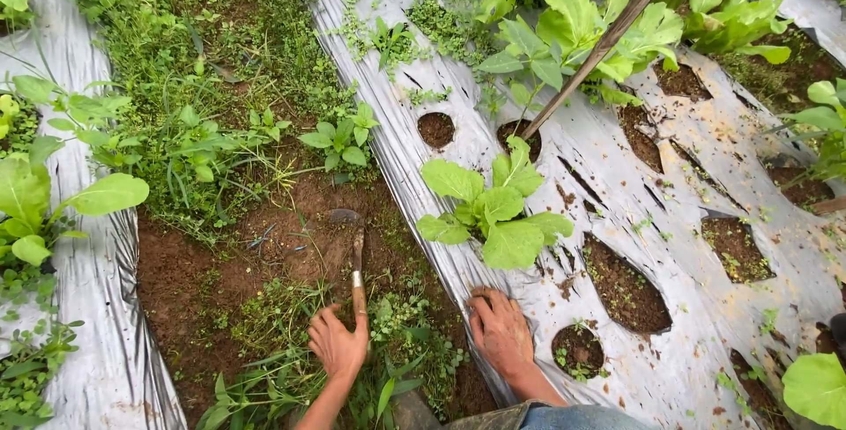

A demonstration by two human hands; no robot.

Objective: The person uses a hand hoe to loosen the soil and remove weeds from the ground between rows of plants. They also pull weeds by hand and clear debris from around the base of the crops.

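Observation:
My left hand point(337, 342) grips the wooden handle of a small hand hoe point(354, 249). Its dark metal blade touches the bare red-brown soil point(300, 245) of the furrow between two beds. My right hand point(500, 329) rests flat, fingers together, on the edge of the silver plastic mulch point(564, 157), holding nothing. Just beyond that hand a leafy green seedling point(492, 210) grows from a hole in the mulch. Low weeds point(405, 324) sprout around both hands.
A slanting wooden stake point(608, 38) rises from a planting hole at the back. Several open soil holes point(624, 285) dot the mulch. Dense grass and weeds point(203, 60) fill the far furrow. Another mulch strip point(101, 307) with leafy plants lies on the left.

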